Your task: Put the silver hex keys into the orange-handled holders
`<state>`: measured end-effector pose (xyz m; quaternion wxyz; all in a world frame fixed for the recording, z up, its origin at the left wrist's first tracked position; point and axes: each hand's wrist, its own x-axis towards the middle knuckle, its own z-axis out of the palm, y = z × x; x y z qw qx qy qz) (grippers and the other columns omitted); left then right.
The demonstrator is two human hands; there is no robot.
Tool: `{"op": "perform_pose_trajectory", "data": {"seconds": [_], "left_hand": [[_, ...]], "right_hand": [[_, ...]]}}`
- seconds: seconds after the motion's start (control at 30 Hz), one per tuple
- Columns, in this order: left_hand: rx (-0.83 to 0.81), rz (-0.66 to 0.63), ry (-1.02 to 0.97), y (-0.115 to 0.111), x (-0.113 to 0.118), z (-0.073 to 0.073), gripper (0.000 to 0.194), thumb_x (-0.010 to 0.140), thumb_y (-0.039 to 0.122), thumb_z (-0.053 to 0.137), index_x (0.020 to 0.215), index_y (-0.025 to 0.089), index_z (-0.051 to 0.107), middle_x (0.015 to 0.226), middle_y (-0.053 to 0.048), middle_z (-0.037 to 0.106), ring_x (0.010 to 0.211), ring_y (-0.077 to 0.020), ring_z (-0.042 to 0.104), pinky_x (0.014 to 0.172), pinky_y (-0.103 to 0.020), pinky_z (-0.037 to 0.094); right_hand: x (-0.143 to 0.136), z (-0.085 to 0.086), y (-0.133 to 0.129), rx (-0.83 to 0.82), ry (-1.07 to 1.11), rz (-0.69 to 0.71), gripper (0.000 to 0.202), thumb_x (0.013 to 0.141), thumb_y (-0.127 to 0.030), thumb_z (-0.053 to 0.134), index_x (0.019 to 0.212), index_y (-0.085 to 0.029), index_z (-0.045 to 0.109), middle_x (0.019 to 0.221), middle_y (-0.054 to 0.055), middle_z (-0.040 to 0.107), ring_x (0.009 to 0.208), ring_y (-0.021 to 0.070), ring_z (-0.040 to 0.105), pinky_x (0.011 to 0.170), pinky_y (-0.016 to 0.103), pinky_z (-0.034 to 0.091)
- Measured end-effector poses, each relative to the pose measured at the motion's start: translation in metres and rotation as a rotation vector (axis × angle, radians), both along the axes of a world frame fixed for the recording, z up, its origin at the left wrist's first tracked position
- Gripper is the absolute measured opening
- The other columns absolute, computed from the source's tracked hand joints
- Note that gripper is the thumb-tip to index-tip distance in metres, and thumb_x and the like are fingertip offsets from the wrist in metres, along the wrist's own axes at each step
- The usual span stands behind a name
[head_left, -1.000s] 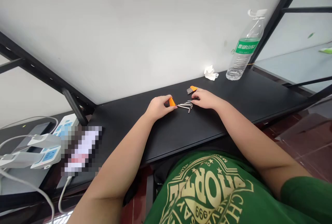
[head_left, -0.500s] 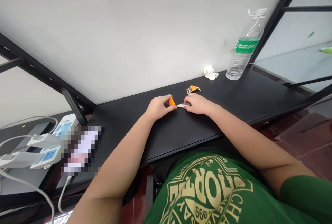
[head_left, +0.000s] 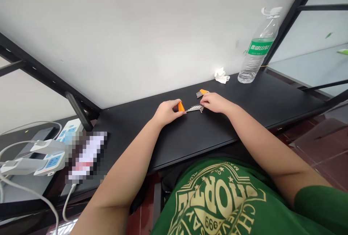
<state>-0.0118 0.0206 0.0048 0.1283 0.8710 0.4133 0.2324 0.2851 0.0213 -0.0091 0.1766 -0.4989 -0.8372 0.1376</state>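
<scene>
Between thumb and fingers, my left hand [head_left: 167, 113] grips an orange hex key holder [head_left: 181, 106]. Out of its right side runs a fan of several silver L-shaped hex keys [head_left: 196, 108], their short bent ends pointing toward my body. My right hand [head_left: 214, 102] is pinched at the far right end of these keys, its fingertips touching the bend of the uppermost one. Just behind the right hand lies a second orange holder with hex keys [head_left: 202, 92], partly covered by that hand.
A clear water bottle [head_left: 257, 52] with a green label and a crumpled white tissue [head_left: 222, 75] stand along the wall. At left, a power strip [head_left: 56, 159] with plugs and white cables sits near a pixelated phone [head_left: 88, 155]. The black tabletop [head_left: 187, 137] ends close to my body.
My right hand has shifted right and slightly away from my body, from around the keys to their bent ends, uncovering them. My left hand has stayed nearly in place with the orange holder.
</scene>
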Motion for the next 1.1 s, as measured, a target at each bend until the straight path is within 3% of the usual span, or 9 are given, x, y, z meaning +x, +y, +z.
{"op": "perform_pose_trajectory", "data": {"seconds": [0.2, 0.43, 0.7, 1.1], "left_hand": [[0.01, -0.005, 0.0, 0.0, 0.0, -0.001, 0.036, 0.084, 0.052, 0.079, 0.111, 0.028, 0.071, 0.096, 0.0, 0.076, 0.087, -0.0221, 0.071, 0.082, -0.033, 0.054], [-0.016, 0.01, 0.027, -0.001, 0.0, 0.001, 0.039, 0.085, 0.054, 0.077, 0.113, 0.028, 0.07, 0.1, 0.0, 0.077, 0.091, -0.0219, 0.071, 0.085, -0.032, 0.053], [-0.038, 0.018, 0.027, -0.001, 0.0, 0.002, 0.039, 0.085, 0.053, 0.078, 0.114, 0.028, 0.07, 0.102, 0.0, 0.077, 0.091, -0.0215, 0.071, 0.084, -0.032, 0.052], [-0.05, 0.007, 0.017, -0.001, 0.001, 0.0, 0.04, 0.084, 0.052, 0.078, 0.115, 0.028, 0.07, 0.101, 0.001, 0.076, 0.092, -0.0212, 0.071, 0.087, -0.032, 0.052]], "right_hand": [[0.005, -0.006, 0.0, 0.021, 0.041, -0.013, 0.036, 0.096, -0.016, 0.056, 0.118, -0.025, 0.082, 0.125, 0.009, 0.071, 0.121, 0.0278, 0.065, 0.109, 0.042, 0.05], [0.009, -0.012, 0.006, 0.028, -0.031, -0.043, 0.039, 0.092, -0.013, 0.055, 0.115, -0.025, 0.084, 0.13, 0.008, 0.071, 0.124, 0.0306, 0.064, 0.112, 0.047, 0.051], [0.014, -0.007, 0.001, -0.01, 0.04, -0.04, 0.038, 0.087, -0.008, 0.054, 0.1, -0.026, 0.084, 0.122, 0.005, 0.074, 0.116, 0.0254, 0.068, 0.107, 0.04, 0.053], [0.004, -0.007, -0.004, -0.058, 0.153, -0.042, 0.034, 0.089, -0.01, 0.056, 0.111, -0.024, 0.077, 0.114, 0.006, 0.076, 0.102, 0.0225, 0.069, 0.089, 0.035, 0.053]]}}
